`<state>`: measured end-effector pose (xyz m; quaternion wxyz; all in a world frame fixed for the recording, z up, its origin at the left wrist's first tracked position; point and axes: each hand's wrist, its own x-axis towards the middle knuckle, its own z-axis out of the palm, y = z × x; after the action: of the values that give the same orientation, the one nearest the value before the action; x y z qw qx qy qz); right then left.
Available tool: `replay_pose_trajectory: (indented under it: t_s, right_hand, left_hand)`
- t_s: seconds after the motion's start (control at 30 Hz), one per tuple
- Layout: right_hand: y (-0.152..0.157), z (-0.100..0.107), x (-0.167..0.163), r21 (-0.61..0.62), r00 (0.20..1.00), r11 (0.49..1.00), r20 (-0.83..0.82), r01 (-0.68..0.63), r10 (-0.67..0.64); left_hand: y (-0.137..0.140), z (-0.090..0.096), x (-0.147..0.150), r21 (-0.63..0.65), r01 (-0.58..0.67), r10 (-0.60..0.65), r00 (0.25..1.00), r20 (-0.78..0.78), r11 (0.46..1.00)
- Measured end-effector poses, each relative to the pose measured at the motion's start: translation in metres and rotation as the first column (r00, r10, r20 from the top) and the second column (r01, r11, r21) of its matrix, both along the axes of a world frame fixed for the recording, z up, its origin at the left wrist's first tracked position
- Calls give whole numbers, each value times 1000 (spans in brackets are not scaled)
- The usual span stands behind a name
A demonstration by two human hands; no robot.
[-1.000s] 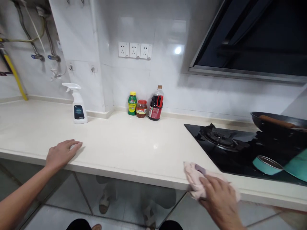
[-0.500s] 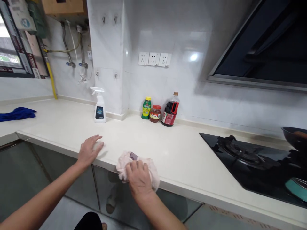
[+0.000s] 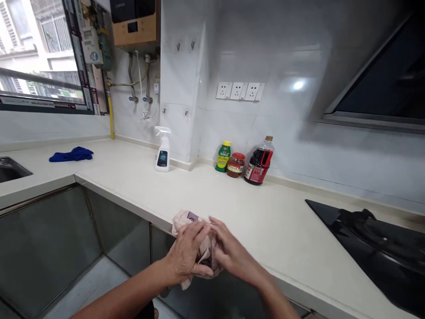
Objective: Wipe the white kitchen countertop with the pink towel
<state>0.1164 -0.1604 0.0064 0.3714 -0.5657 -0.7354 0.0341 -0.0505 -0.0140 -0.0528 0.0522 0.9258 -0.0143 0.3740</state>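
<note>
Head view: a crumpled pale pink cloth with a purple patch point(image 3: 181, 219) lies bunched at the near edge of the cream, smooth worktop point(image 3: 282, 221), partly overhanging it, with 2 bare hands on it. The left hand point(image 3: 184, 252) lies across it from the left, thumb spread from the fingers; I cannot tell whether these clamp the fabric. The right hand point(image 3: 230, 254) comes from the right, its fingers bent and its thumb apart from them beside the folds; blur hides how firm its hold is. The step in hand looks like gathering or refolding the cloth, and the next move seems to call for a secure hold on its loose lower end.

On the far side, by the wall, stand a white plastic spray bottle point(image 3: 162, 153), a green bottle with a yellow cap point(image 3: 223, 157), a red-lidded glass jar point(image 3: 235, 165) and a dark sauce bottle with a red handle point(image 3: 259, 161). These 4 would hinder only a reach to the wall. Far left lie a blue cloth point(image 3: 71, 154) and a metal sink point(image 3: 16, 172); a black glass hob point(image 3: 361, 252) bounds the right.
</note>
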Motion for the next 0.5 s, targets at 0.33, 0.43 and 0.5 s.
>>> replay_pose_trajectory:
  t_s: [0.33, 0.43, 0.5]
  right_hand:
    - [-68, -59, 126, 179, 714, 742, 204, 646, -670]
    - [-68, -85, 142, 145, 765, 782, 161, 607, -624]
    - [-70, -93, 149, 149, 781, 793, 140, 590, -608]
  left_hand:
    - [-68, 4, 52, 65, -372, 378, 913, -153, 926]
    - [-89, 3, 70, 180, -310, 333, 935, -119, 933]
    - [-95, -2, 78, 259, -272, 299, 951, -73, 927]
